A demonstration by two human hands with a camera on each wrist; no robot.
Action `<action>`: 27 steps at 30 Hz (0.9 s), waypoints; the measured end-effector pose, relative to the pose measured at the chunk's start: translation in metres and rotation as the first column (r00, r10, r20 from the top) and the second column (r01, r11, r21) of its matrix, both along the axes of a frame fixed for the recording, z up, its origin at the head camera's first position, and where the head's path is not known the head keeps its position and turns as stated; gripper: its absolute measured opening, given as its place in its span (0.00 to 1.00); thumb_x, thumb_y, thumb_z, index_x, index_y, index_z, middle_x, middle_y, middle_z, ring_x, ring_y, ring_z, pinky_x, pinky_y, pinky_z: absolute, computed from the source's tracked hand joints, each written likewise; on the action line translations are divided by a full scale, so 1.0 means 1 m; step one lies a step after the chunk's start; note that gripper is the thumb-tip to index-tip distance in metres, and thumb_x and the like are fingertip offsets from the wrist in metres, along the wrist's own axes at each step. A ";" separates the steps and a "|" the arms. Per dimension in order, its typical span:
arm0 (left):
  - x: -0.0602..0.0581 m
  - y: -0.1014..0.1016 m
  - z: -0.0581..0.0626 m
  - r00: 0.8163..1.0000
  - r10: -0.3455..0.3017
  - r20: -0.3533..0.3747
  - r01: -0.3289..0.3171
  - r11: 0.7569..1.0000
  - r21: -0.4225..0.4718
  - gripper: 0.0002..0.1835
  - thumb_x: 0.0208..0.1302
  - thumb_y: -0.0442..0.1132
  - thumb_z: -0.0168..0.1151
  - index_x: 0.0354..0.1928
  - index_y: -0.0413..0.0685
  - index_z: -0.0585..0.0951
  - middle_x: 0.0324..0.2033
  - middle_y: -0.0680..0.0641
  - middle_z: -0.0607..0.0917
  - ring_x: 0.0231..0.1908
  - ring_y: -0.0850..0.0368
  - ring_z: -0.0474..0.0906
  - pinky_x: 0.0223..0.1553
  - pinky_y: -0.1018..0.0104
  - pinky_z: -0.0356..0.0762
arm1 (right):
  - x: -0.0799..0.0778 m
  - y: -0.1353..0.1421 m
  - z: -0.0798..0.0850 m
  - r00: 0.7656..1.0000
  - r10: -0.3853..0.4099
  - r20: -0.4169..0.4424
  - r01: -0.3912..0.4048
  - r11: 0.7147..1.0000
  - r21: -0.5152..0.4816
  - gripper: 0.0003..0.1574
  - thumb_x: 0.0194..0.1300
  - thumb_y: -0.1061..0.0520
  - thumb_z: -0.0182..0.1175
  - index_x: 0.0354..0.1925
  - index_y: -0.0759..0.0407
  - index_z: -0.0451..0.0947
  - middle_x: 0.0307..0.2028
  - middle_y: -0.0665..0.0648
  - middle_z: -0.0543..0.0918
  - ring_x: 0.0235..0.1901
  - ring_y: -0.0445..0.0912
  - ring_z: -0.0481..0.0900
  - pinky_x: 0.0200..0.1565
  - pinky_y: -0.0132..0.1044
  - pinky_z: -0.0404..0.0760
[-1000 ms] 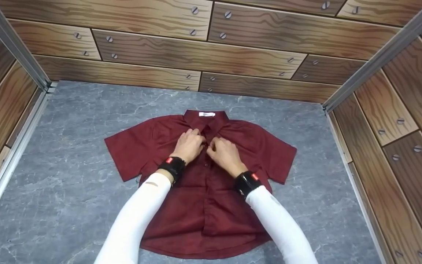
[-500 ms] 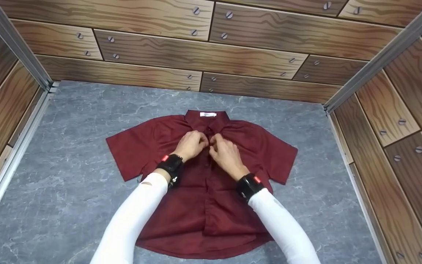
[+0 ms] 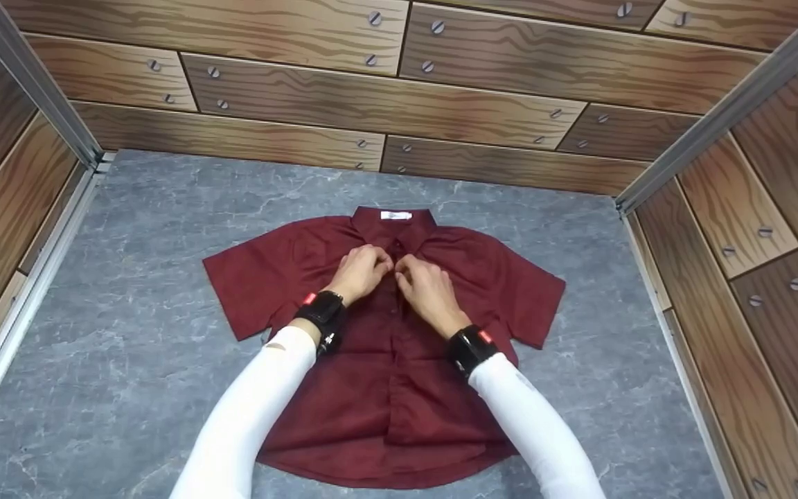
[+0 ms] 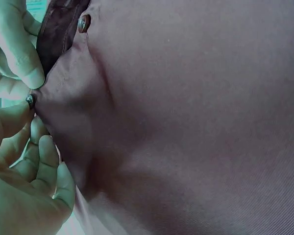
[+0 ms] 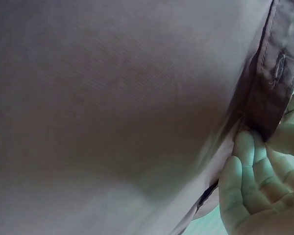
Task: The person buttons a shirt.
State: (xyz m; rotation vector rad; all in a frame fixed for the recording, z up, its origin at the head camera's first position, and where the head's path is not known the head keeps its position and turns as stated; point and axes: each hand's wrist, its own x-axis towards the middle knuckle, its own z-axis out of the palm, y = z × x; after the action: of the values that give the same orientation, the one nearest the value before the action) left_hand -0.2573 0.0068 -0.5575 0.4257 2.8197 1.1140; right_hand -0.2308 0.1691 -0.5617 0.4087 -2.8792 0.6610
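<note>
A dark red short-sleeved shirt lies front up, its collar toward the back wall. My left hand and right hand meet at the front opening just below the collar, thumbs and fingers pinching the cloth edges. Close up in the left wrist view, a small button sits between fingertips, and another button shows higher on the cloth. A strip with a stitched buttonhole runs beside the fingers in the right wrist view. Fingertips partly hide the fastening point.
The shirt is spread on a grey marbled surface. Wood-patterned panels wall in the back and both sides, with metal rails at the corners. Black wrist straps and white sleeves cover my forearms.
Both hands stay at the upper front opening with small finger shifts. The left fingers have drawn in tighter to the edge. The shirt lies much as before.
</note>
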 end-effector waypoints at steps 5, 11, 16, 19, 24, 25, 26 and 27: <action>0.003 -0.005 -0.003 1.000 -0.021 0.001 0.021 1.000 -0.014 0.12 0.63 0.45 0.62 0.46 0.53 0.84 0.44 0.49 0.82 0.50 0.49 0.76 0.49 0.49 0.69 | -0.001 0.001 -0.001 1.000 -0.008 -0.013 0.008 1.000 -0.015 0.05 0.63 0.56 0.63 0.39 0.51 0.80 0.34 0.50 0.86 0.34 0.48 0.84 0.35 0.47 0.80; 0.007 -0.011 -0.011 0.999 -0.023 -0.032 0.022 0.999 -0.023 0.16 0.60 0.45 0.65 0.52 0.58 0.84 0.47 0.50 0.81 0.50 0.51 0.74 0.48 0.50 0.60 | -0.001 0.001 -0.002 1.000 -0.023 -0.007 0.023 0.999 -0.031 0.04 0.63 0.56 0.62 0.39 0.51 0.80 0.34 0.51 0.87 0.34 0.48 0.85 0.34 0.46 0.80; 0.007 -0.011 -0.017 0.999 0.021 -0.028 -0.020 0.999 0.037 0.10 0.62 0.46 0.65 0.45 0.60 0.87 0.44 0.53 0.82 0.48 0.53 0.74 0.49 0.50 0.58 | -0.001 0.001 -0.002 0.999 -0.031 0.009 0.031 0.998 -0.056 0.05 0.63 0.55 0.62 0.39 0.50 0.80 0.35 0.51 0.87 0.35 0.47 0.85 0.36 0.46 0.80; 0.006 -0.010 -0.016 0.999 0.043 -0.021 -0.041 0.997 0.065 0.08 0.61 0.46 0.66 0.42 0.60 0.88 0.43 0.55 0.84 0.47 0.53 0.76 0.50 0.50 0.59 | -0.001 0.001 -0.004 0.999 -0.035 0.017 0.036 0.997 -0.066 0.04 0.63 0.56 0.62 0.39 0.50 0.80 0.35 0.51 0.87 0.35 0.47 0.85 0.36 0.46 0.80; 0.004 -0.009 -0.014 0.998 0.060 -0.012 -0.059 0.995 0.086 0.06 0.60 0.45 0.67 0.39 0.60 0.89 0.42 0.56 0.86 0.47 0.53 0.80 0.51 0.48 0.61 | -0.003 0.001 -0.005 0.999 -0.031 0.027 0.033 0.997 -0.073 0.04 0.63 0.56 0.62 0.39 0.51 0.80 0.34 0.52 0.87 0.35 0.47 0.85 0.37 0.45 0.80; 0.003 -0.009 -0.014 0.998 0.062 -0.007 -0.061 0.994 0.088 0.06 0.60 0.45 0.67 0.39 0.60 0.89 0.42 0.56 0.86 0.47 0.53 0.80 0.51 0.47 0.61 | -0.003 0.001 -0.005 0.999 -0.030 0.026 0.032 0.997 -0.074 0.04 0.63 0.56 0.63 0.39 0.51 0.80 0.34 0.52 0.87 0.34 0.47 0.85 0.37 0.45 0.80; 0.003 -0.008 -0.014 0.998 0.063 0.000 -0.063 0.994 0.090 0.06 0.60 0.45 0.67 0.38 0.60 0.89 0.42 0.56 0.87 0.47 0.53 0.80 0.51 0.47 0.61 | -0.003 0.000 -0.005 0.999 -0.028 0.026 0.030 0.997 -0.074 0.04 0.63 0.56 0.63 0.39 0.51 0.80 0.34 0.52 0.87 0.34 0.47 0.85 0.36 0.46 0.80; 0.002 -0.008 -0.014 0.998 0.065 0.010 -0.066 0.994 0.090 0.06 0.60 0.45 0.67 0.38 0.60 0.89 0.42 0.56 0.87 0.47 0.52 0.81 0.52 0.47 0.61 | -0.003 0.000 -0.005 0.999 -0.026 0.026 0.028 0.997 -0.076 0.04 0.63 0.56 0.63 0.39 0.52 0.80 0.34 0.52 0.87 0.34 0.47 0.85 0.36 0.45 0.80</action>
State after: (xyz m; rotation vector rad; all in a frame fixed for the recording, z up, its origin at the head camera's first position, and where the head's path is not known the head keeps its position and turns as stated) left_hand -0.2550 -0.0014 -0.5717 0.3371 2.8044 1.2563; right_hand -0.2341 0.1693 -0.5670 0.3530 -2.8664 0.7734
